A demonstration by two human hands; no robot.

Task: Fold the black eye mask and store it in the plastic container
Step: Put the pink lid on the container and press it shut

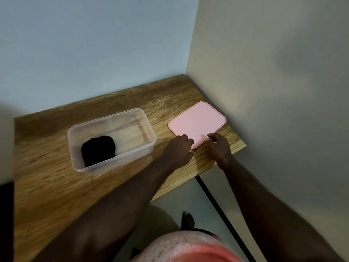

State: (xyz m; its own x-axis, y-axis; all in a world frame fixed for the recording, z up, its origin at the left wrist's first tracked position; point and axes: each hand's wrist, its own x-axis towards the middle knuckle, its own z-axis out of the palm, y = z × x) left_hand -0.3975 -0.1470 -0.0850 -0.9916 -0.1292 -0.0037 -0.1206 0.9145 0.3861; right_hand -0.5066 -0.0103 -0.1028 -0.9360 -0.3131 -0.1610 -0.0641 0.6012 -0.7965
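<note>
Black eye mask [98,149] is in the clear container [123,120] already, and both hands are on the pink lid [197,122].
Toward the left of the wooden table [47,186] the container stands open, and the bunched mask lies on its floor at the near-left end; nothing else is in it. Folding and storing look done, so the step in hand is closing up. Next comes the left hand [179,149], fingers curled over the lid's near-left edge with the thumb at the near corner. The lid lies flat near the table's right edge, apart from the container. The right hand [220,147] pinches its near-right edge; how firm either hold is I cannot tell. Next move, as I judge it: lift the lid, carry it left over the container, square its corners to the rim and press down.
</note>
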